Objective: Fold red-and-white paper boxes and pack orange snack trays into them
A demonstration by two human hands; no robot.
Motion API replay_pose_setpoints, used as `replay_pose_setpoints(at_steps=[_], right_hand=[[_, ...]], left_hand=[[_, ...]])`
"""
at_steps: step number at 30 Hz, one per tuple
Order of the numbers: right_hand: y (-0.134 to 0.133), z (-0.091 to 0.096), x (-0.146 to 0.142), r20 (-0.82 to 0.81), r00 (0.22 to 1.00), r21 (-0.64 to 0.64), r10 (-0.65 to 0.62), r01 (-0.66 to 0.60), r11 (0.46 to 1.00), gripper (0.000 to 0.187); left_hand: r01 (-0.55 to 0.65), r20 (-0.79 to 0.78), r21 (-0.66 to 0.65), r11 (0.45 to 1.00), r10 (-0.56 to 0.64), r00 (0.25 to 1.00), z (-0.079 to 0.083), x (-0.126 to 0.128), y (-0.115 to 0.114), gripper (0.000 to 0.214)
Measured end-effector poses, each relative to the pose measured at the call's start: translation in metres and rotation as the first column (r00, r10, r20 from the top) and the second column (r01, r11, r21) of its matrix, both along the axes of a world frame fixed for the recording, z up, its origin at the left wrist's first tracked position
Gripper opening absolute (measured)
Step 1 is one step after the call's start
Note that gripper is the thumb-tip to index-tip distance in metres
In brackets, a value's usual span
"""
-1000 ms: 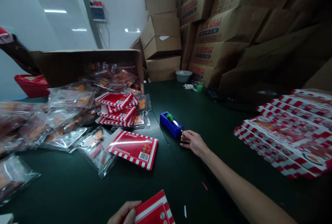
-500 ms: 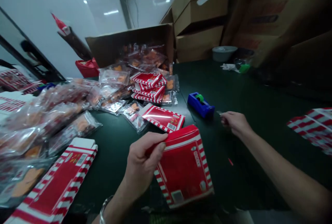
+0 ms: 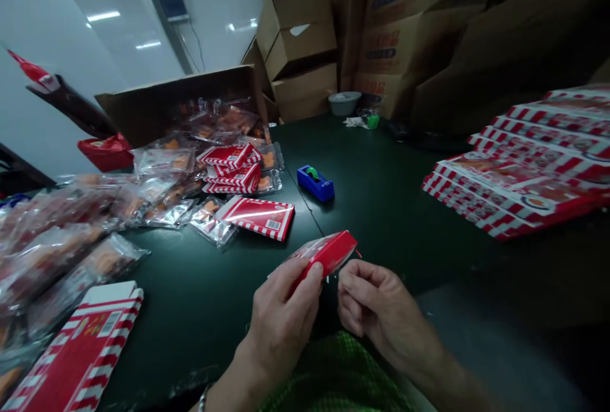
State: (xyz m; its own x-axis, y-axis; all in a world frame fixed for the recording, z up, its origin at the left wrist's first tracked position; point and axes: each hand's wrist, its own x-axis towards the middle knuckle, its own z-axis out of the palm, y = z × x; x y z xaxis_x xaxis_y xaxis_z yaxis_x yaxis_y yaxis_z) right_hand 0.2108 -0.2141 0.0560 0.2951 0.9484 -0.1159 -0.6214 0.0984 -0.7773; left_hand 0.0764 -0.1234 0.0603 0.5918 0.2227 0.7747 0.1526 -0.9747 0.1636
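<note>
My left hand (image 3: 282,316) is closed on a red-and-white striped box (image 3: 326,253), held edge-on just above the dark green table (image 3: 381,208). My right hand (image 3: 376,307) sits right beside the box's near end, its fingers curled and pinched together; what they hold, if anything, is too small to make out. A blue tape dispenser (image 3: 315,182) with a green roll stands on the table beyond the box, out of reach of both hands.
Clear food packets (image 3: 95,221) spill from an open carton (image 3: 162,103) at the left. Striped boxes lie at centre left (image 3: 257,216), near left (image 3: 81,348) and stacked at right (image 3: 524,177). Cardboard cartons (image 3: 381,24) are piled behind. A grey bowl (image 3: 344,102) sits at the back.
My right hand has come back from the tape dispenser to the box's near end. The left hand has tipped the box from face-on to edge-on. The view has swung right.
</note>
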Motion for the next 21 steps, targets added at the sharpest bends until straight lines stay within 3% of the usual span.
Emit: replay_pose_setpoints(at_steps=[8,12,15,18,21], right_hand=[[0.010,-0.008,0.007,0.183,0.983,-0.109,-0.007,0.027,0.994,0.041],[0.014,-0.006,0.011,0.343,0.939,-0.119,-0.021,0.065,0.991,0.031],[0.020,-0.013,0.019,0.473,0.878,-0.118,-0.077,0.149,0.982,0.025],[0.024,-0.024,0.045,0.575,0.801,-0.106,-0.167,0.275,0.956,0.028],[0.023,-0.018,0.076,0.645,0.669,-0.052,-0.369,0.521,0.852,0.029]], left_hand=[[0.068,0.032,-0.014,0.998,-0.067,0.997,-0.006,0.007,-0.002,0.030],[0.044,0.052,-0.081,0.996,-0.040,0.998,0.004,0.005,-0.004,0.026],[0.033,0.050,-0.143,0.989,-0.026,0.998,0.010,-0.003,-0.004,0.025],[0.046,0.007,-0.198,0.979,-0.046,0.999,0.011,-0.014,0.002,0.027],[0.012,-0.019,-0.259,0.966,-0.017,1.000,0.013,-0.023,0.009,0.027]])
